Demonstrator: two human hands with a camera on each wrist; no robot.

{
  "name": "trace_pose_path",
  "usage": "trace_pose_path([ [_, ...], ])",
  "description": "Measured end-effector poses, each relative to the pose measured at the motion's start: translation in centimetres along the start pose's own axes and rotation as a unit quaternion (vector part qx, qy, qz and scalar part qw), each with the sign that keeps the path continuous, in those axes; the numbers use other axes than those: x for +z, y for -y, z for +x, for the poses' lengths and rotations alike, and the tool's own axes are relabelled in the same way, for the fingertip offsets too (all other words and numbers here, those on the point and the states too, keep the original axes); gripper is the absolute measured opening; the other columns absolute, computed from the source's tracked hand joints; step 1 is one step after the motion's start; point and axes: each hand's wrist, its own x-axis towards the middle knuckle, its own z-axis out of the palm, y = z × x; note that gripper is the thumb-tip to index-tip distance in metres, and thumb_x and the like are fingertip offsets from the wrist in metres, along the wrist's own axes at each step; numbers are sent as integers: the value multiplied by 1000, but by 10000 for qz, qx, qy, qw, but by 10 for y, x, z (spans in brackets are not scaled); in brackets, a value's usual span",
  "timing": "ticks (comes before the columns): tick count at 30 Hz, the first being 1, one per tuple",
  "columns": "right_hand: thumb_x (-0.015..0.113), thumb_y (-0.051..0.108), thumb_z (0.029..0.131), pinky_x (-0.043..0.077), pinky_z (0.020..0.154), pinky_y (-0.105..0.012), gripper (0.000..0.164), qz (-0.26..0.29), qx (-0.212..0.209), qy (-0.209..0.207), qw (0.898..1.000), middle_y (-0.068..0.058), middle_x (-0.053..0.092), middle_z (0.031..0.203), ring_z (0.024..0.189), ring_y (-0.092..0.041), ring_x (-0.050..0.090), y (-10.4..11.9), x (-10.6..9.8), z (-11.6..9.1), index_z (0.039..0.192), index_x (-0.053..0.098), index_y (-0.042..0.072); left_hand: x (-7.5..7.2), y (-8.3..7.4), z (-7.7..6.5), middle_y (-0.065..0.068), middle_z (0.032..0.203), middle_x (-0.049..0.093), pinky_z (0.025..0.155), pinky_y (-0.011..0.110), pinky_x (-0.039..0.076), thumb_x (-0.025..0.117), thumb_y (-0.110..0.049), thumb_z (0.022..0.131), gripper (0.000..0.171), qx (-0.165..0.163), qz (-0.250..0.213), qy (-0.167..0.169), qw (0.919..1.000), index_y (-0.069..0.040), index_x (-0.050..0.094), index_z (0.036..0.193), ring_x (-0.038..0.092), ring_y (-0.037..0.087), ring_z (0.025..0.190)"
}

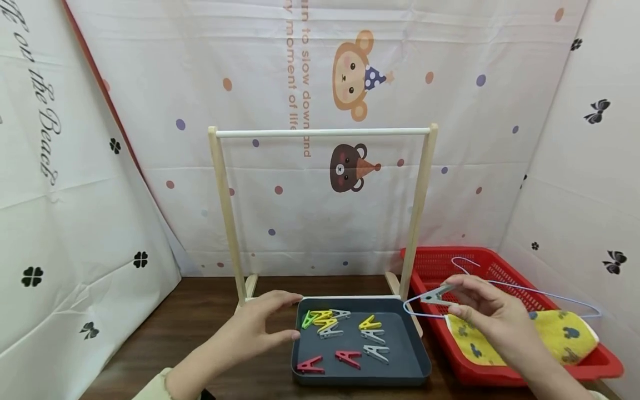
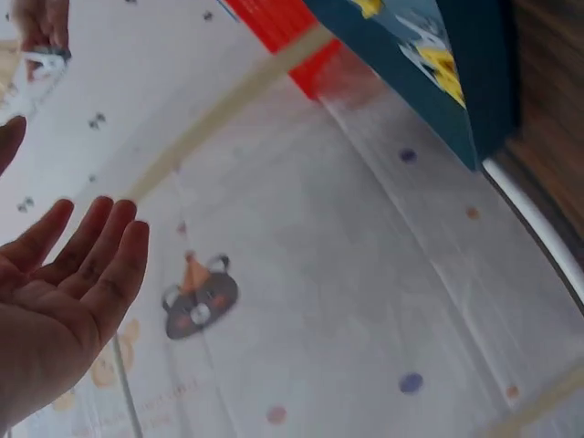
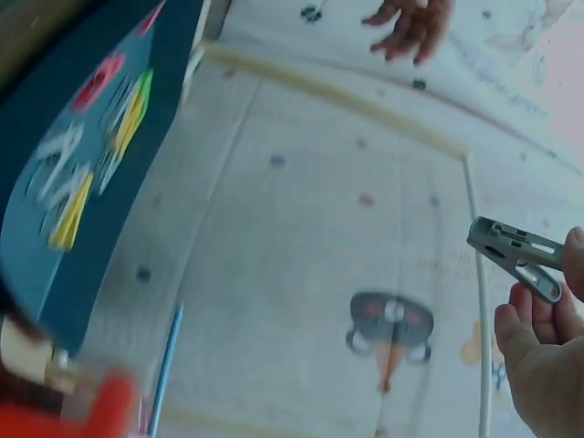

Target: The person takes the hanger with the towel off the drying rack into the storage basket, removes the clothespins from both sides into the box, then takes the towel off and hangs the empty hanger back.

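Head view: the right hand (image 1: 495, 316) pinches the handle end of a pale grey-green plastic clothes peg (image 1: 437, 296) between thumb and fingertips, above the left side of a red slotted plastic basket (image 1: 492, 375). Behind the peg juts one end of a thin pale-blue hanger (image 1: 540, 292); a yellow patterned cloth (image 1: 557, 328) seems folded over its lower bar. The left hand (image 1: 262, 322) is empty, fingers stretched and thumb well apart, beside the far left corner of a dark grey rectangular tray (image 1: 360, 381) of red, yellow, green and grey pegs (image 1: 348, 358).

Only fingertips grip the peg, so an uneven squeeze could twist it loose and drop it into the basket. The hanger's left end sticks out past the basket rim; a low pass by the right hand might snag it and drag the cloth askew. Should the left hand dip rightward, it could knock the tray and scatter the pegs.
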Motion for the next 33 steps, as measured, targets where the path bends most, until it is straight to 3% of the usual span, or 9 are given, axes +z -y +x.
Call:
trace_pose_path([
  [4, 70, -1, 93, 57, 80, -13, 42, 591, 807, 177, 9948, 22, 72, 115, 106, 9, 68, 8, 21, -7, 132, 66, 14, 9, -16, 1, 3, 133, 68, 93, 33, 59, 77, -31, 93, 51, 413, -172, -237, 9987, -13, 62, 138, 67, 21, 118],
  [7, 71, 2, 93, 57, 83, -14, 43, 753, 949, 449, 9916, 20, 71, 117, 109, 8, 67, 14, 38, -11, 134, 65, 14, 15, -26, 2, 2, 131, 70, 92, 31, 59, 77, -30, 92, 50, 618, -282, -405, 9969, -14, 63, 137, 68, 19, 116],
  [10, 70, 2, 93, 55, 89, -14, 40, 1190, 745, 927, 9857, 14, 70, 121, 113, 3, 67, 22, 58, -13, 132, 65, 13, 22, -37, 6, 1, 129, 70, 92, 30, 59, 78, -29, 92, 48, 812, -385, -544, 9945, -15, 64, 136, 68, 16, 113],
  [13, 69, 7, 96, 54, 96, -15, 37, 1626, 692, 1544, 9721, 10, 65, 126, 117, 1, 64, 29, 77, -13, 131, 63, 17, 28, -45, 13, 1, 125, 71, 92, 29, 59, 79, -24, 91, 46, 1140, -588, -696, 9893, -13, 65, 133, 68, 14, 109],
  [17, 68, 8, 97, 54, 99, -18, 36, 2003, 515, 2026, 9572, 4, 62, 129, 120, -5, 64, 34, 94, -14, 133, 59, 9, 33, -52, 20, 4, 119, 72, 90, 29, 60, 82, -16, 87, 43, 1602, -736, -949, 9797, -10, 67, 127, 69, 15, 106],
  [21, 68, 7, 97, 53, 99, -18, 37, 2145, 190, 2107, 9535, 5, 64, 128, 120, -7, 65, 36, 104, -14, 131, 56, -2, 31, -55, 21, 4, 114, 72, 88, 27, 60, 82, -12, 85, 39, 1753, -826, -1090, 9750, -9, 70, 122, 69, 15, 104],
  [30, 66, 2, 97, 54, 99, -19, 32, 2613, -163, 2123, 9415, 11, 63, 125, 119, -3, 66, 34, 119, -16, 129, 59, 4, 36, -52, 16, 4, 104, 72, 81, 19, 57, 80, -6, 86, 30, 1964, -924, -1068, 9703, -7, 74, 115, 69, 12, 93],
  [33, 66, 3, 97, 53, 99, -18, 33, 2548, -180, 2116, 9434, 12, 63, 125, 119, -2, 66, 33, 120, -16, 129, 59, 1, 37, -52, 16, 4, 103, 72, 81, 19, 57, 80, -6, 86, 29, 1942, -842, -1024, 9720, -6, 75, 115, 69, 12, 92],
])
